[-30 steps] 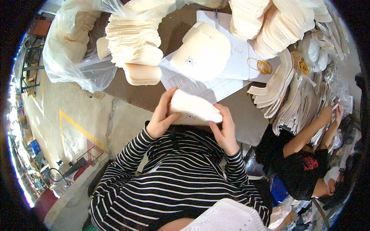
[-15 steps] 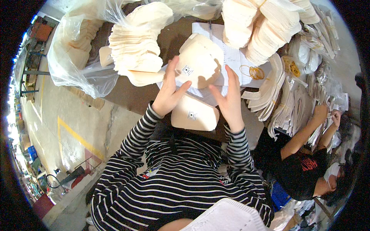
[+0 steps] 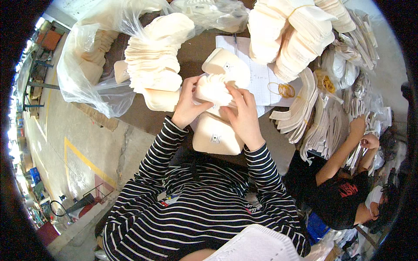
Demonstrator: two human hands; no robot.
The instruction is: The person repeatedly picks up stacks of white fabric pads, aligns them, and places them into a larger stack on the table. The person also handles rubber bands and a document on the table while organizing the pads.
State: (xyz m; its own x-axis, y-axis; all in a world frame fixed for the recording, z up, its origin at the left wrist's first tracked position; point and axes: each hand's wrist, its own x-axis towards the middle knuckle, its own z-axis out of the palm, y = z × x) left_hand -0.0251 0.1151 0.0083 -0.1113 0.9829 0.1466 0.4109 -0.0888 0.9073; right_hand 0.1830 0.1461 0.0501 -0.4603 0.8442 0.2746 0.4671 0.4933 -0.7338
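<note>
Between my two hands is a small stack of cream insole-shaped sheets (image 3: 212,90), its edges fanned and brightly lit. My left hand (image 3: 188,103) grips its left side, thumb toward me and fingers on the far edge. My right hand (image 3: 244,116) closes on the right side with bent fingers. Nearer to my body lies a cream stack (image 3: 217,135) with a small white label on top. Just beyond my hands is another labelled cream stack (image 3: 227,66), partly covered by what I hold.
A long leaning row of cream sheets (image 3: 154,54) stands left, beside a clear plastic bag (image 3: 98,82). Banded cream bundles (image 3: 300,41) lie far right. Rubber bands (image 3: 286,90) rest on written paper (image 3: 261,82). Right, a co-worker's hands (image 3: 363,132) are near strip bundles (image 3: 328,124).
My hands were apart with spread fingers around the far labelled stack. Now they have come together on a fanned stack between them. The view has shifted slightly.
</note>
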